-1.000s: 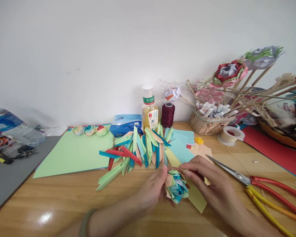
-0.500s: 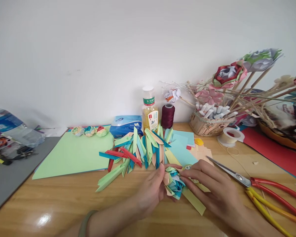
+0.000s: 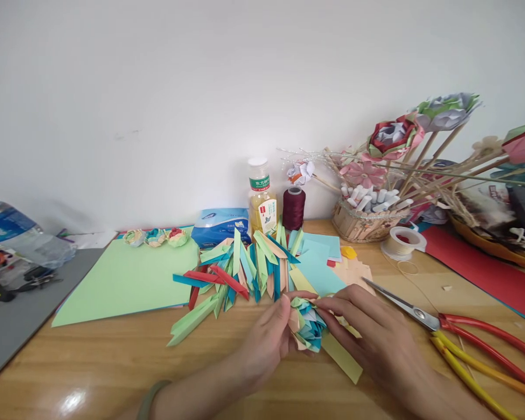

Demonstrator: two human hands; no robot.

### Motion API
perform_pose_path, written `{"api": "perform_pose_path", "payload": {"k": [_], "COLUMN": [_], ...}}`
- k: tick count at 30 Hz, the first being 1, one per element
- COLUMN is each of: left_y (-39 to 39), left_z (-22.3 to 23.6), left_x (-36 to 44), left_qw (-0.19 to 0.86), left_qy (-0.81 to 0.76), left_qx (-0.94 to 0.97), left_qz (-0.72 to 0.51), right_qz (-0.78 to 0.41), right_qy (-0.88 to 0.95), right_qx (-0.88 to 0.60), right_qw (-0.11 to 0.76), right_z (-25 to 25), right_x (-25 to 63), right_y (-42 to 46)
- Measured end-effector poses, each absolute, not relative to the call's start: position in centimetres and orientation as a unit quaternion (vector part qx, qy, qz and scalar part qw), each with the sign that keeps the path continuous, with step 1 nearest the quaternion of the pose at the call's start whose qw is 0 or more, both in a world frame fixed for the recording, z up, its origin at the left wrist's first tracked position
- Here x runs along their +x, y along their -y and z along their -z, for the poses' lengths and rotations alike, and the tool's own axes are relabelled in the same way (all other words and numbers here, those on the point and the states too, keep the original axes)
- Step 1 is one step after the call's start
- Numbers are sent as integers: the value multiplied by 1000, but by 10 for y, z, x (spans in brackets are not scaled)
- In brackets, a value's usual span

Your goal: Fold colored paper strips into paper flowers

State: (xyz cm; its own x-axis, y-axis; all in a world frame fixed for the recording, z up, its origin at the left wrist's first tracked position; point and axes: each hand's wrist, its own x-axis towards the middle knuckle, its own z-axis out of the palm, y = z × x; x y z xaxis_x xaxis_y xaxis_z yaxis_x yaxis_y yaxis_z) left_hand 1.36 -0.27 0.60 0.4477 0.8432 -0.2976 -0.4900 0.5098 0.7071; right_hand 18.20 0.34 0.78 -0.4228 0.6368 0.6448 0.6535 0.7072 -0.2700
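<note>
A folded paper flower (image 3: 308, 329) in blue, pale green and peach is held just above the wooden table. My left hand (image 3: 273, 329) wraps round its left side, thumb near the top and fingers behind and under it. My right hand (image 3: 361, 324) pinches the upper right petals between thumb and fingertips. Beneath my right hand lies a yellow paper strip (image 3: 343, 359). Behind the flower is a heap of folded paper strips (image 3: 240, 268) in green, blue, red and peach. To the right rest the scissors (image 3: 426, 318) with red and yellow handles, blades pointing away.
Three small paper flowers (image 3: 155, 237) sit on green sheets (image 3: 126, 286) at left. A tissue pack (image 3: 221, 226), a drink bottle (image 3: 262, 201) and a maroon thread spool (image 3: 293, 209) stand along the wall. At right are a basket (image 3: 363, 221), a ribbon roll (image 3: 402, 242) and red paper (image 3: 476, 274).
The view has shifted slightly, so the things on the table appear a little further left and lower. Both hands keep hold of the paper flower, with small finger movement on the right.
</note>
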Motion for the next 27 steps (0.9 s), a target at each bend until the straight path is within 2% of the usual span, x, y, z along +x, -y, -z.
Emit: {"api": "perform_pose_path", "payload": {"k": [8,18,27], "left_y": [4,3,3], "left_z": [-2,-6,-8], "left_x": [14,13,14], "left_qw": [809,804,804], "left_qy": [-312,-319,-326], "left_qx": [275,287,282], "left_qz": [-416,-411,-410], "right_qz": [-76,46,24], "right_qy": [822,835,841], "right_qx": [-396,-397,-388], "right_qw": [403,379,375], "right_z": [-12,-9,-11], "right_x": [175,179,178], "right_y": [-2,-1,0]}}
